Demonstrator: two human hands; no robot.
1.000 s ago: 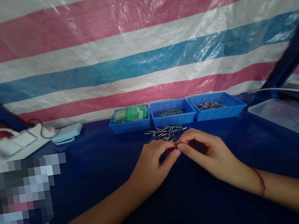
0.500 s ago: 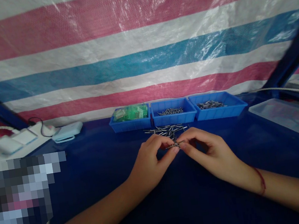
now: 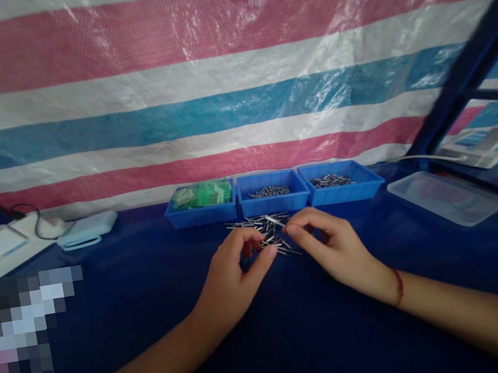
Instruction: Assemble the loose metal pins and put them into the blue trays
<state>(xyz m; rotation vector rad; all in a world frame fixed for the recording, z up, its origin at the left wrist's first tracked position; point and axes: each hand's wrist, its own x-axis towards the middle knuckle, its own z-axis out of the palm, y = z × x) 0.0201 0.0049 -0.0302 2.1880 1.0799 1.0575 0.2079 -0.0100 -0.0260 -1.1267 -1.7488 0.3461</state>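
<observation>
A pile of thin silver metal pins lies on the dark-blue tabletop, likely for easy reach; the left hand holds its fingers parted beside it, while the right hand pinches one slender pin near its end.

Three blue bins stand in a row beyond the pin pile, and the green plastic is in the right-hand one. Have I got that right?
Not quite: the green plastic is in the left bin, not the right-hand one, as the head view shows. Three blue bins do stand in a row beyond the pin pile.
</observation>
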